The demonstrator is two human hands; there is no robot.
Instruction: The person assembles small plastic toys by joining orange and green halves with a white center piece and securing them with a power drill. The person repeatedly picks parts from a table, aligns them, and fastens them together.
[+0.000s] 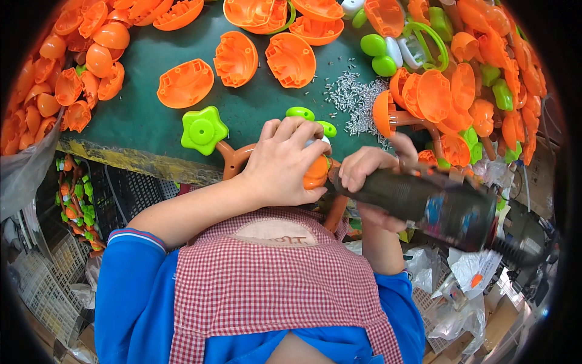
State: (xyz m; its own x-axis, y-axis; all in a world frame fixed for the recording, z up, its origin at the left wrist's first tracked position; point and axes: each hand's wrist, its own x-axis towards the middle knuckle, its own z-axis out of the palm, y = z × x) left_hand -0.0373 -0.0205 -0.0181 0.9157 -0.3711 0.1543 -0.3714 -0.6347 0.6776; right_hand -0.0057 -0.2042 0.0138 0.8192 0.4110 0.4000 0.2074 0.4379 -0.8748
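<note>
Working at the green desk (pixel 142 121). Aiming a dark power screwdriver (pixel 418 203) leftward, closing the right hand (pixel 371 162) round its front. Reaching over a forked brown tube (pixel 235 159) at the near edge, curling the left hand (pixel 280 159) closely around an orange shell (pixel 316 174). Finding silver screws (pixel 359 100) lying toward the right edge.

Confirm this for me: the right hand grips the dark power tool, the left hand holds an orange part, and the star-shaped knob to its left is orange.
Not quite: the star-shaped knob is bright green, as the head view shows. The rest stands: the right hand grips the dark power tool, and the left hand holds an orange part.
</note>
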